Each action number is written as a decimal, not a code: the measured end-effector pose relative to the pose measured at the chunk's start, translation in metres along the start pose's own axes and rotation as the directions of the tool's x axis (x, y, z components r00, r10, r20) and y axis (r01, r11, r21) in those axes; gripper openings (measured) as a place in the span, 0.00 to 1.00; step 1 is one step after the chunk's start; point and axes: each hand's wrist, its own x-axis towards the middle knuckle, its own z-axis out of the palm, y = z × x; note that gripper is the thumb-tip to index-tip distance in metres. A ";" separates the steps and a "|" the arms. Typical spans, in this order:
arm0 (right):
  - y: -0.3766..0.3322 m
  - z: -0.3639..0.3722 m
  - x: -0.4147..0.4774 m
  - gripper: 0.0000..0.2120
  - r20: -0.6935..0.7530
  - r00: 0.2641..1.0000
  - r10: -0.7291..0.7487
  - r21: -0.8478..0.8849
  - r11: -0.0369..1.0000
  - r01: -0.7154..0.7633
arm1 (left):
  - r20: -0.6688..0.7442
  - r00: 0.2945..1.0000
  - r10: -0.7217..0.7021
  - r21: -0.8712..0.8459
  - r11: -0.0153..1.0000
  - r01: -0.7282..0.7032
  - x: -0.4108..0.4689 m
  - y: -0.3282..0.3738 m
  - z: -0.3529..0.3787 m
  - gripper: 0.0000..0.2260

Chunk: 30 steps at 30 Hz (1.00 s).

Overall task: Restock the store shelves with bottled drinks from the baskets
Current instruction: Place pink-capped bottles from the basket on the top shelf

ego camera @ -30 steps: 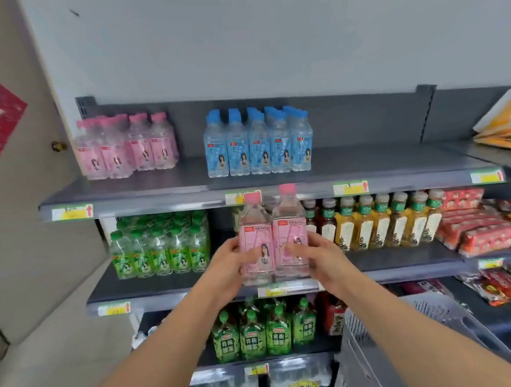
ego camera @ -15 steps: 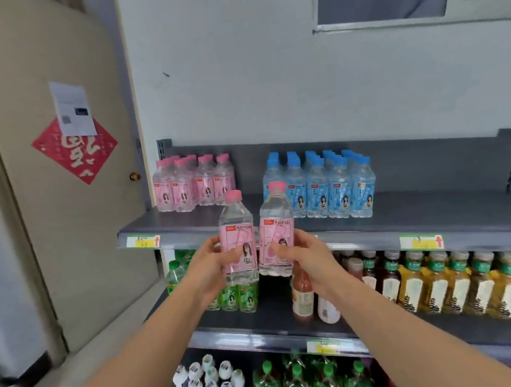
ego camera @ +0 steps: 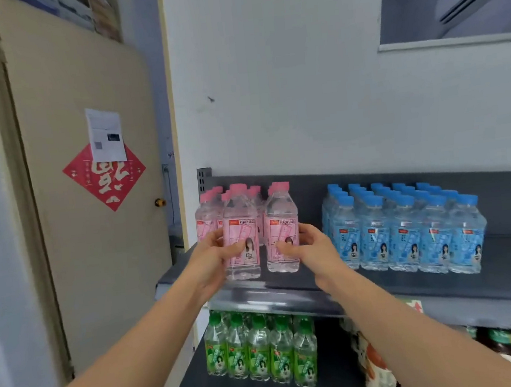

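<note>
Gripping the left pink bottle (ego camera: 240, 241) with the left hand (ego camera: 213, 258) and the right pink bottle (ego camera: 281, 231) with the right hand (ego camera: 314, 245), the person has both upright at the front of the top shelf (ego camera: 382, 287). Best to set them flat, then slide them gently back to the other pink bottles (ego camera: 207, 212), labels out.

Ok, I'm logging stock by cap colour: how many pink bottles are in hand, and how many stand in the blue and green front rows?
Pink-capped bottles, held: 2
Blue-capped bottles, front row: 5
Green-capped bottles, front row: 5
Total: 12
</note>
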 end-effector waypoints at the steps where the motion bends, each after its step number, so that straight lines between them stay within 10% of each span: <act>1: 0.003 0.006 0.011 0.25 -0.004 1.000 0.002 -0.010 1.000 -0.003 | 0.008 1.000 0.007 0.010 1.000 -0.008 0.008 0.003 -0.006 0.22; 30: 0.083 0.072 0.161 0.31 -0.134 0.990 0.041 -0.376 0.922 -0.089 | 0.088 0.993 -0.075 -0.023 0.997 0.077 0.121 -0.018 -0.071 0.22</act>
